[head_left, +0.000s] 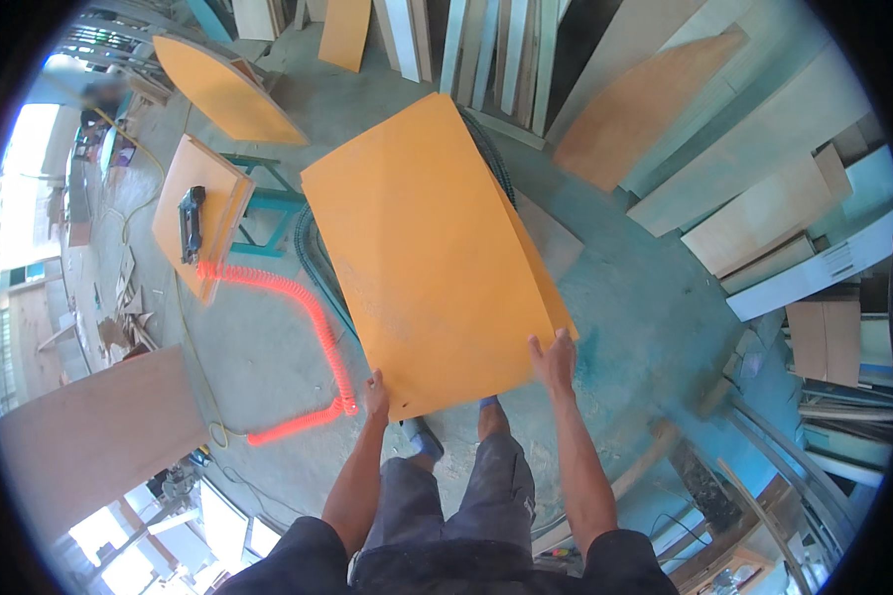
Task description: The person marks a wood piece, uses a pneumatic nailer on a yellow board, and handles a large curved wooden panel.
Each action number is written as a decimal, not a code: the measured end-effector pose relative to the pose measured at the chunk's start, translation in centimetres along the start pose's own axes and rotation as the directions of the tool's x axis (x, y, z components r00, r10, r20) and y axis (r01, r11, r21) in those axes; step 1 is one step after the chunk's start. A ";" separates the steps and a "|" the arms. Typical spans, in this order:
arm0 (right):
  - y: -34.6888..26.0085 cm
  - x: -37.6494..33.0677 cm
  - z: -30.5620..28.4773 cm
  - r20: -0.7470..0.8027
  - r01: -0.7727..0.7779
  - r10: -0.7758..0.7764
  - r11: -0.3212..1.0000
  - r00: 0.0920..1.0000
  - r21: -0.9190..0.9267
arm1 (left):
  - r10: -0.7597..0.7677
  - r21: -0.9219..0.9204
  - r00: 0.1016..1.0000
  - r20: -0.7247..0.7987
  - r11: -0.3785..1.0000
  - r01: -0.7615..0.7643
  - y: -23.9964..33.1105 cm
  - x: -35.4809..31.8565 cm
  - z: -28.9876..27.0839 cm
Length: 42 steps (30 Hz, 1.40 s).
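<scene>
Yellow-orange sheet stock: one big board [422,258] sits mid-view, its near edge by the person's shins, the rest stretching away over the grey floor [625,327]. L hand [376,393] pinches the near-left corner, thumb at the edge; its fingers are mostly hidden, so can't tell how far under they reach. R hand [556,362] pinches the near-right corner, thumb apart from the fingers, w/ the edge between. Wide grip, one hand per corner, prob. b/c the board is broad & would swing if held at one spot. A 2nd yellow strip [538,283] shows along the right edge; can't tell if it's another sheet. Dark ribbed tubing [318,263] pokes out below, both sides; can't tell if it bears any weight.

On the left, a black hand tool [191,223] lies on a panel stack [174,243] by a green stool [273,203], likely to keep it off the floor & w/in reach. Red coiled hose [318,317] runs from near it, slack enough for moving the tool abt. Spare boards [754,174] lean at right, presumably to save floor space.
</scene>
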State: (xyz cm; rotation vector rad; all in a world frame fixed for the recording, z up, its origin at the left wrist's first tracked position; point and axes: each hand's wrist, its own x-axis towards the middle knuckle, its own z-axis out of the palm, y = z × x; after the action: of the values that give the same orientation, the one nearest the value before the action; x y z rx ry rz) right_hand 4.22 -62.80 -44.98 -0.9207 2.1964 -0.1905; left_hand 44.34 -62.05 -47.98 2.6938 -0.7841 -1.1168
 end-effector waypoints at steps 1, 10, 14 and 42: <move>0.0 -0.7 -0.3 0.030 -0.047 0.045 0.997 0.999 0.061 | 0.037 0.060 0.999 -0.002 0.998 -0.037 -0.1 0.2 -0.7; 0.6 -3.2 3.1 0.197 -0.051 -0.033 0.912 0.980 0.408 | 0.121 -0.290 0.812 0.571 0.955 0.062 -2.3 6.3 -9.8; -2.3 -5.0 2.5 0.093 -0.056 0.029 0.952 0.995 0.302 | 0.165 -0.126 0.799 0.578 0.986 -0.113 -2.9 8.9 -10.2; -0.6 -48.3 -22.1 0.017 -0.556 0.556 0.831 0.831 -0.026 | 0.532 -0.544 0.419 0.736 0.833 -0.102 24.2 -19.9 -28.4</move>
State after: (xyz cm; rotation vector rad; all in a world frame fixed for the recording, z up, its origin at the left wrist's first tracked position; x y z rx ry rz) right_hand 12.35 -34.02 -1.10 -0.2524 2.3455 0.1237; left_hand 41.98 -75.06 -7.82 1.3454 -0.9491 -2.2358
